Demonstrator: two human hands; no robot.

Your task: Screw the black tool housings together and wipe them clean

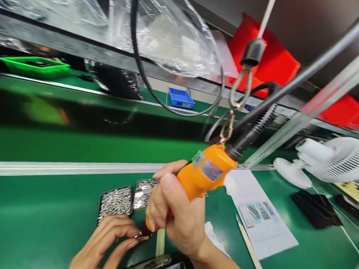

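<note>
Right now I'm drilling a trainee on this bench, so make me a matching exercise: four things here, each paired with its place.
Things:
1. orange electric screwdriver
2. small blue plastic bin
3. white desk fan
4. two dark trays of silver screws

Places:
A. far right of the bench
B. just beyond the left hand
C. gripped in the right hand
D. far side of the green belt

Pairs: 1-C, 2-D, 3-A, 4-B

White fan (339, 160), blue bin (181, 98), paper sheet (260, 214)
</note>
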